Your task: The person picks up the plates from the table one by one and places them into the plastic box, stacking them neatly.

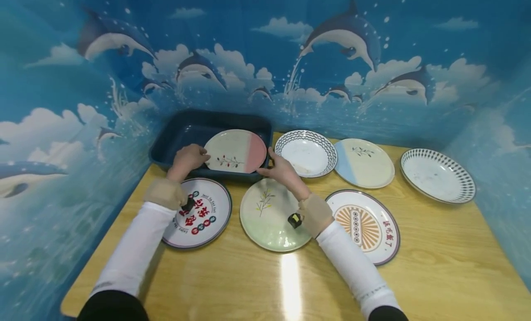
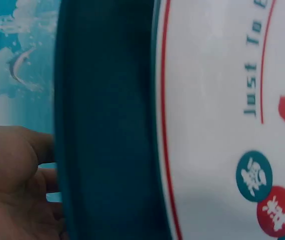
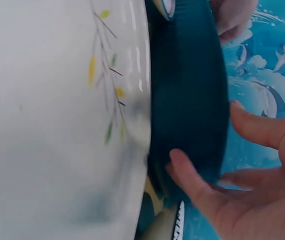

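A cream plate with a pink side and a red-berry twig [image 1: 230, 148] tilts within the dark blue basin [image 1: 176, 127], near its right end. My left hand [image 1: 188, 160] holds the plate's left edge. At the opposite edge is my right hand [image 1: 283, 170], its thumb along the lower right of the plate and its fingers by the basin's corner. Both wrist views look at the basin's outer wall, which hides the pink-and-cream plate; the left hand [image 2: 12, 185] reaches behind the rim, and the right hand [image 3: 252, 175] has thumb and fingers spread around the corner.
In front of the basin lie a white plate with red lettering [image 1: 221, 206] and a pale green plate [image 1: 253, 215]. Rightward are a wavy-rimmed bowl [image 1: 304, 150], a blue-and-cream plate [image 1: 373, 169], an orange-sunburst plate [image 1: 383, 247] and a dash-rimmed dish [image 1: 433, 173]. A dolphin-print curtain [image 1: 257, 31] surrounds the table [image 1: 207, 279].
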The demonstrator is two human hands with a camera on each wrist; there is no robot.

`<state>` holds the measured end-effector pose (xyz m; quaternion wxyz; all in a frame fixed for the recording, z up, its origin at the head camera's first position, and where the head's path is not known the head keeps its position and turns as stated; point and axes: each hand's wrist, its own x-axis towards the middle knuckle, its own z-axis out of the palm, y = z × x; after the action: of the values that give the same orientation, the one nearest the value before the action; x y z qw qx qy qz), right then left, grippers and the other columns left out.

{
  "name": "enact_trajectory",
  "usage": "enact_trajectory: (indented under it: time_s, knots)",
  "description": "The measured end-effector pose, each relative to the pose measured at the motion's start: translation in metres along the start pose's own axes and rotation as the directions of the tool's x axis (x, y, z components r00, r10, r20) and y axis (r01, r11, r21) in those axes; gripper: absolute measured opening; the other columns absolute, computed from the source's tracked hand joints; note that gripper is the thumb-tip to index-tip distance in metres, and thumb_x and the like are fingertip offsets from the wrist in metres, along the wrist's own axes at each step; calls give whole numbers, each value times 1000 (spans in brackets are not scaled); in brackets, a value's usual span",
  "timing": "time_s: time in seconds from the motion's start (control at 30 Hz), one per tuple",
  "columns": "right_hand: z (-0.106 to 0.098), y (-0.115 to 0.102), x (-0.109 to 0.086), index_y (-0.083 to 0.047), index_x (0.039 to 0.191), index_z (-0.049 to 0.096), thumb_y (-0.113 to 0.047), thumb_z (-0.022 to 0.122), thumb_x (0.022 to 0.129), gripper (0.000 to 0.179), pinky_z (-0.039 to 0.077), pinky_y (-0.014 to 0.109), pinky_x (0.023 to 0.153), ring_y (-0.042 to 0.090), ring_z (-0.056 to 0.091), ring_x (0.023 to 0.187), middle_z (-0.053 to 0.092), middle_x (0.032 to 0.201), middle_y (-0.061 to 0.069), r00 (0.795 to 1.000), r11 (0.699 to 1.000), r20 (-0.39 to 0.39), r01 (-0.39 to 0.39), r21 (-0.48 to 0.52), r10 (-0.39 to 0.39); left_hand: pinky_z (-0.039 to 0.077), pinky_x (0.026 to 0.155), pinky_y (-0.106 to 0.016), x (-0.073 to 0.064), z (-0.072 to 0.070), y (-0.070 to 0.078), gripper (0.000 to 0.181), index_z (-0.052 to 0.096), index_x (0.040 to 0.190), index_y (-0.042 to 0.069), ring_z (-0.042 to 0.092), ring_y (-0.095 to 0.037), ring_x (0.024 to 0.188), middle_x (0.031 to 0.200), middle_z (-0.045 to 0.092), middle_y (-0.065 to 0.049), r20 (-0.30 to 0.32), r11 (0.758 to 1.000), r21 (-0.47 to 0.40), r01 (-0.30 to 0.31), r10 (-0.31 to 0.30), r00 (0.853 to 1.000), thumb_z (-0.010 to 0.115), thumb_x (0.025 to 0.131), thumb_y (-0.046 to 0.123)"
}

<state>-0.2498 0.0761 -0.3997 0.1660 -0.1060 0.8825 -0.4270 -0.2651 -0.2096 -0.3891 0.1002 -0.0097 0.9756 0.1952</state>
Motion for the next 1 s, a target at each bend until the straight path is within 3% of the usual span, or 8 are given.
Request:
enact_trajectory:
  time_s: [0.2,0.37,0.47,0.6,0.7,0.83,0.9,1.0]
  knots:
    - [-25,7,-9,-11,155,42,-18,70,97,65,51,48,101,36,60,124,42,156,17,992,1000,-125,24,10,-22,43,105,-58,-10,-1,16,38,60,137,0,55,-41,125,137,60,-23,-107,985,-112,-130,119,987,50,107,21]
    - [-60,22,-27,-8,142,57,-18,65,101,43,58,39,84,34,68,111,59,141,17,942,996,-333,71,49,-50,52,93,-53,-22,2,28,31,67,130,3,62,-36,116,127,67,-18,-179,935,-214,-283,247,952,56,105,18]
    - [-85,37,-38,-6,136,62,-17,61,103,36,57,25,73,34,70,104,64,134,15,869,993,-489,111,47,-74,51,96,-54,-30,6,31,30,68,128,4,61,-37,119,129,67,-17,-174,922,-215,-323,289,941,59,104,18]
    - [-120,66,-56,-5,133,64,-18,57,105,32,50,10,65,27,71,96,66,129,15,744,992,-664,122,19,-79,44,106,-55,-40,14,28,30,69,127,4,56,-39,127,135,63,-19,-138,925,-204,-320,297,945,61,103,20]
    - [-148,93,-72,-6,132,64,-20,54,106,32,47,6,61,6,67,82,66,129,15,654,998,-755,56,-25,-55,43,108,-55,-45,22,26,30,71,125,6,55,-38,129,136,63,-18,-121,930,-208,-302,282,952,63,102,23]
    - [-185,133,-97,-8,132,65,-22,50,106,34,41,9,63,-18,45,66,68,128,14,552,990,-834,-121,-72,7,46,104,-54,-49,31,25,29,74,119,7,59,-38,123,128,68,-17,-129,939,-194,-284,262,956,66,100,28]
    - [-202,152,-109,-9,134,65,-23,48,106,36,41,17,71,-17,39,67,66,130,14,522,977,-851,-204,-66,52,47,103,-54,-51,33,25,28,75,115,8,61,-38,118,122,71,-16,-135,940,-190,-283,260,956,68,98,29]
    - [-220,178,-128,-8,138,63,-21,45,105,40,41,33,81,1,52,82,60,139,16,496,953,-861,-301,-45,116,47,101,-53,-52,35,27,25,76,111,9,62,-36,116,119,72,-14,-131,939,-199,-282,259,957,70,97,29]
